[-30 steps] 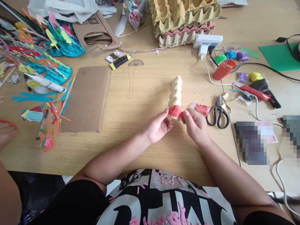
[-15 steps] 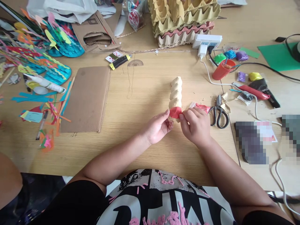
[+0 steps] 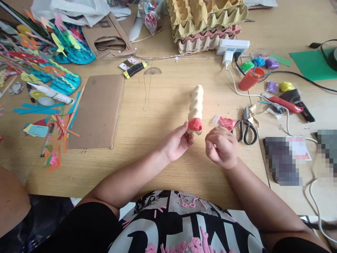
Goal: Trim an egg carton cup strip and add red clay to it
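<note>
My left hand [image 3: 177,142] pinches the near end of a cream strip of egg-carton cups [image 3: 196,102], which points away from me above the table. Red modelling clay [image 3: 195,124] covers the cup at that end, close to my left thumb. Just right of the strip and apart from it is my right hand [image 3: 222,147], its fingers curled in; whether anything is inside them is hidden. Beyond that hand lie a plastic packet of red clay [image 3: 226,123] and black-handled scissors [image 3: 246,125].
Stacked egg trays [image 3: 205,28] stand at the back beside a white power strip [image 3: 232,46]. A red cup [image 3: 251,79], clay packs and a white cable [image 3: 286,119] lie to the right. At left are flat cardboard [image 3: 96,111] and paper scraps [image 3: 56,123]. Another person's limb [image 3: 12,200] shows lower left.
My right hand has come off the red clay and moved slightly right and down, fingers curled. The strip has tilted a little in my left hand, which keeps its hold.
</note>
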Action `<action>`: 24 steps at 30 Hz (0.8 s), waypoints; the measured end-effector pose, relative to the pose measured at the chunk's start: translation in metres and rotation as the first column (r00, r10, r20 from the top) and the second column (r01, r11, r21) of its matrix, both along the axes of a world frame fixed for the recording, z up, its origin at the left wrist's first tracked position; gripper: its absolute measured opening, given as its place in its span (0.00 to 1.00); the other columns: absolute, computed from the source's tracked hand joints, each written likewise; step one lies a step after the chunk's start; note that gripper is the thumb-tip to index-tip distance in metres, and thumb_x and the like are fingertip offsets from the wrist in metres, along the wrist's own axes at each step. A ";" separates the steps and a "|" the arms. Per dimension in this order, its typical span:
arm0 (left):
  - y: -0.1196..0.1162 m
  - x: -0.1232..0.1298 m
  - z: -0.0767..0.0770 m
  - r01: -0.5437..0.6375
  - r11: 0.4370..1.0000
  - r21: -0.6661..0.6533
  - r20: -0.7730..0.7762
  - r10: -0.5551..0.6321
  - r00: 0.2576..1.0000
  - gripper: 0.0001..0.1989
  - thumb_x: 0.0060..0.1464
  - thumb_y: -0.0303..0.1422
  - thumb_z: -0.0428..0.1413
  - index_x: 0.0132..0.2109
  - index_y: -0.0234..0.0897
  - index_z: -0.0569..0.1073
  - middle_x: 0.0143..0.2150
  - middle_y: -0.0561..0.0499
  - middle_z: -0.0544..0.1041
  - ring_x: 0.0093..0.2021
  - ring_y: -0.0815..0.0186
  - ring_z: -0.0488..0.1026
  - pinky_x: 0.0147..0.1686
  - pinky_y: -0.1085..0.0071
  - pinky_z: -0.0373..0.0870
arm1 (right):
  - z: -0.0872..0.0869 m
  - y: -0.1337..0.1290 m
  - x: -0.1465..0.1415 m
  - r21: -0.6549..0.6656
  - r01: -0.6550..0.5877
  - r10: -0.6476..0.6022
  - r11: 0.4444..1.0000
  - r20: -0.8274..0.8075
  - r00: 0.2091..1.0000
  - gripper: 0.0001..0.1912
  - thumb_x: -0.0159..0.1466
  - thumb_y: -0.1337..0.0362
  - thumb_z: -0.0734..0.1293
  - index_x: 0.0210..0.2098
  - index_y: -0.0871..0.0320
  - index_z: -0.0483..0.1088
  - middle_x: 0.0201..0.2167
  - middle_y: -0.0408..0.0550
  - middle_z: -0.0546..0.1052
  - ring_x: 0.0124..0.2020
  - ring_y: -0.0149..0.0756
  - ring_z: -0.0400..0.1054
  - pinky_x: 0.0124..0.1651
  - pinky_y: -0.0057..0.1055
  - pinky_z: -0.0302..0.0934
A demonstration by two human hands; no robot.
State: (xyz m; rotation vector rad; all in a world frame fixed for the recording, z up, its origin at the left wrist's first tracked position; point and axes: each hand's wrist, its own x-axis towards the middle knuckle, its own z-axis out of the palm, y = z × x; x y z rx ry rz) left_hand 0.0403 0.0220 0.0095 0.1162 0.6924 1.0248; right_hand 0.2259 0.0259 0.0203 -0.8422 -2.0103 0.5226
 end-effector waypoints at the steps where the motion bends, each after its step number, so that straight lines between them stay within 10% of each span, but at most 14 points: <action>1: 0.001 0.000 0.002 -0.018 1.000 -0.013 -0.001 0.018 1.000 0.12 0.58 0.38 0.71 0.41 0.35 0.80 0.33 0.55 0.77 0.29 0.77 0.71 0.31 0.80 0.71 | 0.000 -0.002 -0.002 -0.088 0.000 -0.008 0.996 -0.081 0.997 0.18 0.74 0.52 0.62 0.29 0.49 0.63 0.23 0.45 0.74 0.25 0.39 0.68 0.33 0.42 0.62; 6: 0.005 -0.002 0.005 -0.049 0.998 -0.046 0.029 0.050 0.998 0.12 0.59 0.39 0.71 0.40 0.36 0.79 0.33 0.55 0.76 0.29 0.77 0.71 0.30 0.80 0.70 | -0.005 0.001 -0.015 -0.535 -0.060 -0.226 0.843 -0.453 0.862 0.17 0.75 0.48 0.62 0.35 0.50 0.67 0.28 0.45 0.77 0.30 0.40 0.72 0.36 0.40 0.67; 12: 0.007 -0.003 0.006 -0.039 0.996 -0.083 0.046 0.043 0.998 0.12 0.63 0.39 0.68 0.43 0.34 0.79 0.33 0.55 0.76 0.29 0.77 0.71 0.30 0.80 0.70 | -0.010 0.016 -0.013 -0.683 -0.271 -0.247 0.678 -0.559 0.791 0.10 0.69 0.53 0.66 0.47 0.47 0.65 0.35 0.44 0.77 0.36 0.38 0.73 0.39 0.37 0.69; 24: 0.006 -0.003 0.009 -0.043 0.994 -0.103 0.050 0.048 0.998 0.11 0.65 0.38 0.66 0.41 0.34 0.78 0.32 0.55 0.74 0.29 0.76 0.70 0.30 0.79 0.69 | -0.017 0.021 -0.007 -0.666 -0.252 -0.201 0.702 -0.525 0.827 0.11 0.70 0.48 0.67 0.46 0.42 0.62 0.32 0.38 0.69 0.33 0.36 0.65 0.36 0.34 0.65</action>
